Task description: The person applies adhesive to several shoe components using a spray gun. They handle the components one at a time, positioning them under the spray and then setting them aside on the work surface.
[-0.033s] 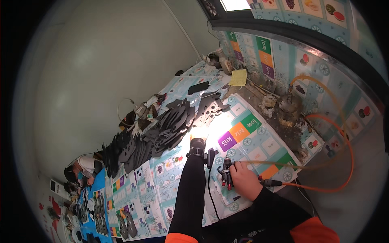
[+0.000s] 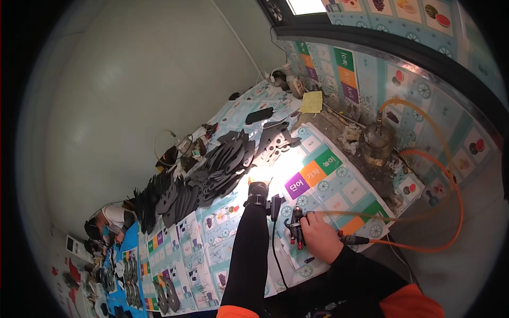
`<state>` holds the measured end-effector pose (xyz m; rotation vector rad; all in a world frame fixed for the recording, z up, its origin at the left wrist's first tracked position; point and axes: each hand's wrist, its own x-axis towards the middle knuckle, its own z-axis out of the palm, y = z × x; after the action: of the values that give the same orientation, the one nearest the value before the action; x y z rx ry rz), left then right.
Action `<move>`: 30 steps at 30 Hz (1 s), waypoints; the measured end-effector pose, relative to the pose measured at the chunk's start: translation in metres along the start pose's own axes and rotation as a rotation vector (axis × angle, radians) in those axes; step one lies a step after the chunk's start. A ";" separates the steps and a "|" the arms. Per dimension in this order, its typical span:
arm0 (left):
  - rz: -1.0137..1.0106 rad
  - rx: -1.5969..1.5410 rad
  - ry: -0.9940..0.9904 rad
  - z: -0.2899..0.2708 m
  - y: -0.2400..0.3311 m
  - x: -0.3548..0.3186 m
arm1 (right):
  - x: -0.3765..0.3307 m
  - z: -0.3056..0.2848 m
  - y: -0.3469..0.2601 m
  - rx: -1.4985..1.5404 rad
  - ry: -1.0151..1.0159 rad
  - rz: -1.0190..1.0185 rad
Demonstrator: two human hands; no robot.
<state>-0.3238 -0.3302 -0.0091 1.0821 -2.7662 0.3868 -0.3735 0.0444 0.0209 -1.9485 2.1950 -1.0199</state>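
Observation:
In my right hand (image 2: 321, 238) is a small spray gun (image 2: 295, 224), its metal nozzle end pointing left, low over the paper-covered table (image 2: 331, 199). A black fitting and an orange hose (image 2: 413, 246) run off behind that hand, along with a paler tube. My left arm reaches forward in a black sleeve, with a black strapped device (image 2: 258, 195) at the wrist. Strong glare washes out my left hand (image 2: 261, 175), so its fingers cannot be read. It is nearest to a pile of dark grey flat cut-out pieces (image 2: 225, 161); several brightly lit pieces with holes (image 2: 277, 142) lie just beyond.
A stained pot (image 2: 377, 143) with a tube in its top stands at the right. Farther back are a yellow paper (image 2: 312, 102), a black phone (image 2: 259, 115) and a grimy bottle (image 2: 293, 82). Another person (image 2: 110, 220) bends over a blue surface at far left.

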 end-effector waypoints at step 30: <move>-0.407 -1.095 0.049 -0.256 -0.099 -0.264 | 0.003 -0.014 0.000 0.015 -0.101 -0.024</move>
<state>-0.0528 -0.1559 0.1943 1.1632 -2.0338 -0.9966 -0.3804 0.0478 0.0337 -1.9783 2.1107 -0.9159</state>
